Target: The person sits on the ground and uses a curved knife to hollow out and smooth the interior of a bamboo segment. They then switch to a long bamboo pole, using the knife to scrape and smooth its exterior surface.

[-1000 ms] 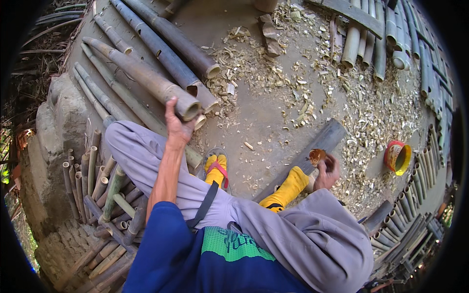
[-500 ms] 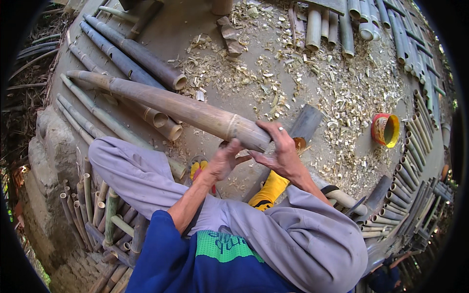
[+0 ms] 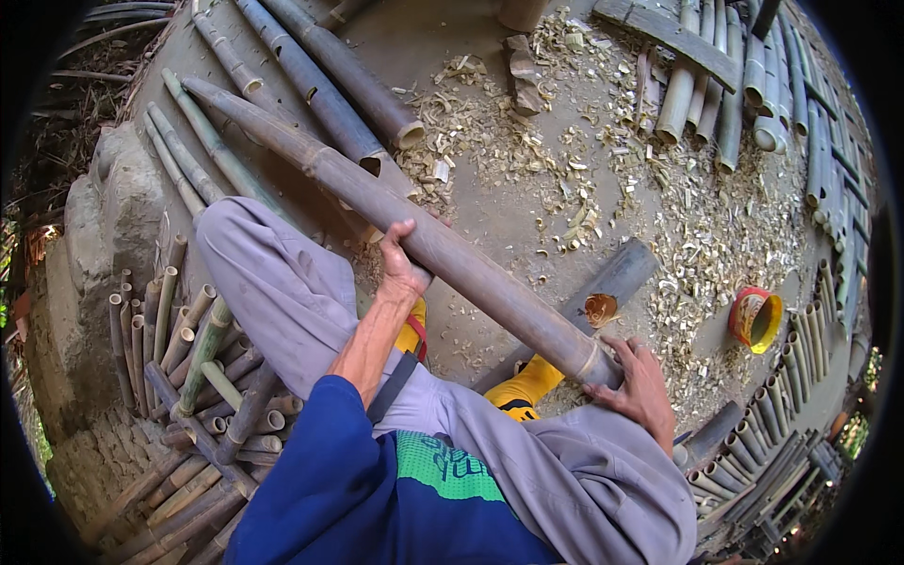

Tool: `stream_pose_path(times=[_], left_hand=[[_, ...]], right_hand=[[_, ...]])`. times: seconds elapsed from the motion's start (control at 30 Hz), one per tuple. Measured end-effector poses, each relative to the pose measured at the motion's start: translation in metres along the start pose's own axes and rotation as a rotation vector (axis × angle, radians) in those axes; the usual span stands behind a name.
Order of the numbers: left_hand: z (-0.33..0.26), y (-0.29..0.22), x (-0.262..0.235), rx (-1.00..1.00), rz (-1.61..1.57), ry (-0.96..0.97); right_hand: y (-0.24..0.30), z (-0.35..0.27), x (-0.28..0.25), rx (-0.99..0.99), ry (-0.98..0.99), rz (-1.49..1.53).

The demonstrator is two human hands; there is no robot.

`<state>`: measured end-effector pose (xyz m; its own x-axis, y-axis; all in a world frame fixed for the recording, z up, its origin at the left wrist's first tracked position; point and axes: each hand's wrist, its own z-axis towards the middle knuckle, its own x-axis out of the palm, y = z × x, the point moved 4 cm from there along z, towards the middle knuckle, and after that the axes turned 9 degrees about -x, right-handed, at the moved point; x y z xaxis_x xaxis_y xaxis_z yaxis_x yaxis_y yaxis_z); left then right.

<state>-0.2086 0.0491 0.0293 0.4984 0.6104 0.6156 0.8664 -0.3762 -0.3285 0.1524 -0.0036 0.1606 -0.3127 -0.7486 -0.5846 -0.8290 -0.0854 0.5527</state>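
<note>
Hands gripping long bamboo pole point(image 3: 395, 221), left hand point(image 3: 403, 273) mid-shaft, right hand point(image 3: 640, 391) at near end

Blue shirt point(image 3: 320, 480), grey trousers point(image 3: 282, 282), yellow boots point(image 3: 523, 391).

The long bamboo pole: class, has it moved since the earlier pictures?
Yes. The long bamboo pole has come off the stack, nearer the person, across the grey-trousered legs.

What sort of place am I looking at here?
Likely an outdoor bamboo-working yard: cut bamboo poles stacked around, shavings strewn over the dirt ground, and both hands, left hand and right hand, gripping a long bamboo pole.
</note>
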Motion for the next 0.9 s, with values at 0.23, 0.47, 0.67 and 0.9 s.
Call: stream_pose_path(times=[0.23, 0.47, 0.67, 0.9], left_hand=[[-0.01, -0.016, 0.0, 0.061, -0.062, -0.202], [0.007, -0.022, -0.015, 0.123, 0.039, -0.416], [-0.016, -0.014, 0.032, 0.14, 0.217, -0.068], [-0.061, -0.065, 0.168, 0.35, 0.473, 0.336]], right_hand=[[-0.026, 0.018, 0.025, -0.069, 0.165, 0.33], [-0.027, -0.017, 0.064, -0.048, -0.368, -0.293], [-0.061, -0.027, 0.083, -0.139, -0.815, -0.552], [-0.041, 0.001, 0.084, -0.126, -0.917, -0.076]])
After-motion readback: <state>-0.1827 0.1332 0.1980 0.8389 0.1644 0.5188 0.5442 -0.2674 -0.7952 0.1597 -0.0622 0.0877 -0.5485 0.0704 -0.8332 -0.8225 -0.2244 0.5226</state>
